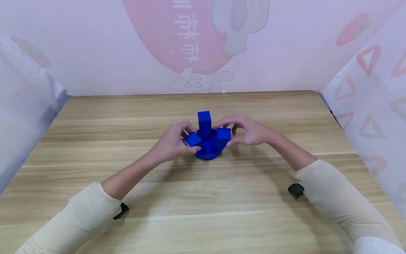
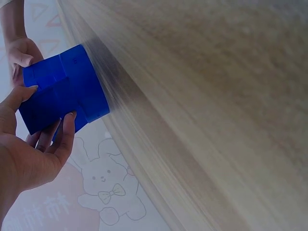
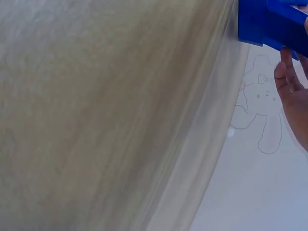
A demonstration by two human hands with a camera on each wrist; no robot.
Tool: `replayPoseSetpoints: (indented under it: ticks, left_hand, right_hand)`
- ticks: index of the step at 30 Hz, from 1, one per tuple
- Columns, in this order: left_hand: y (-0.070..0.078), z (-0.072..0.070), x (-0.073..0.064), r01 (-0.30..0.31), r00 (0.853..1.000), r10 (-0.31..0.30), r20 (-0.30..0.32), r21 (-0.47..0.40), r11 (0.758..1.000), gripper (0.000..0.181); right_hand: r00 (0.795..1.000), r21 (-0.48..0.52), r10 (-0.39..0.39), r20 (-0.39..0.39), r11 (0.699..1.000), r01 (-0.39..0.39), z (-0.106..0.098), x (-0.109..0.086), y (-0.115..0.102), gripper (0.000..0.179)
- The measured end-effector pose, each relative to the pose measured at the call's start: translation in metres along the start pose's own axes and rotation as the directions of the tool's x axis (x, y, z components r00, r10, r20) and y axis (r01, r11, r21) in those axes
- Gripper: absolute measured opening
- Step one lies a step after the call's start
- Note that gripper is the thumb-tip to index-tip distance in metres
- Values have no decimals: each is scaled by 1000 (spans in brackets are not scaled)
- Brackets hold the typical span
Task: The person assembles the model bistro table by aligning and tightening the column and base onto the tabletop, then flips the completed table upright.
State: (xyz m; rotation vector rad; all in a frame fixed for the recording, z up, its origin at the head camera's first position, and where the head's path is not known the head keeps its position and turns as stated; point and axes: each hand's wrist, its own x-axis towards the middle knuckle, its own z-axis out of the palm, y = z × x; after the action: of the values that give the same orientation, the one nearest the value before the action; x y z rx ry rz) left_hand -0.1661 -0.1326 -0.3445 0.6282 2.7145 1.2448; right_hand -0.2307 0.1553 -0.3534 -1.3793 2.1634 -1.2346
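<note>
A blue object (image 1: pixel 207 155) with a round base stands on the wooden table in the head view, three square-ended blocks rising and leaning outward from it. My left hand (image 1: pixel 172 142) grips the left block (image 1: pixel 192 139), thumb at its front and fingers behind. Around the right block (image 1: pixel 223 134), my right hand (image 1: pixel 252 131) curls its thumb and fingers. The rear block (image 1: pixel 204 121) stands upright between the hands. In the left wrist view, left fingertips touch the sides of the blue object (image 2: pixel 62 91). The right wrist view cuts off part of the right hand (image 3: pixel 296 96).
The wooden table (image 1: pixel 203 208) has its far edge against a pale printed wall (image 1: pixel 95 53). Printed curtains stand at the left and right sides. A small black device (image 1: pixel 296 190) sits by the right sleeve, another (image 1: pixel 121 211) by the left.
</note>
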Motion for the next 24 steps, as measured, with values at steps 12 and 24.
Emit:
replayPoseSetpoints:
  ticks: [12,24]
  left_hand:
    - [-1,1,0,5,1000,-5,-8,-18,1000,37]
    - [1,-2,-1,27,1000,-27,6,-38,999,39]
  right_hand:
    - [999,190,41,-18,981,-37,5,0,6,50]
    - [998,142,24,-57,990,-15,7,2,10,50]
